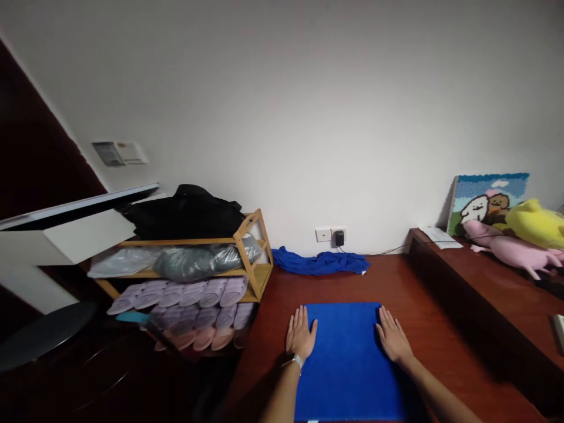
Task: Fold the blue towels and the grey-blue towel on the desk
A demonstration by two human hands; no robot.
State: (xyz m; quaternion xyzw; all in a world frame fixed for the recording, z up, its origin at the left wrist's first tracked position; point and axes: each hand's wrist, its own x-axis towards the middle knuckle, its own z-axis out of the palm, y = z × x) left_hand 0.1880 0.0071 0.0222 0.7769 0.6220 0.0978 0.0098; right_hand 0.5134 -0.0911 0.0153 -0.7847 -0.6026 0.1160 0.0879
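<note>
A blue cloth (346, 364), perhaps a towel, lies flat and smooth on the reddish-brown wooden table (458, 364). My left hand (301, 333) rests palm down along its left edge, fingers stretched away from me. On the opposite edge, near the far right corner, my right hand (393, 338) lies flat with its fingers extended. Neither hand grips anything. A small white tag shows at the cloth's near edge. Against the wall sits a second blue cloth (319, 262), bunched into a long heap, apart from both hands.
Left of the table stands a wooden rack (253, 258) with a black bag (187, 214) on top and several slippers (189, 294) below. A black plug (339, 237) trails a cable rightward. Plush toys (511, 249) lie on a raised ledge (493, 294) at right.
</note>
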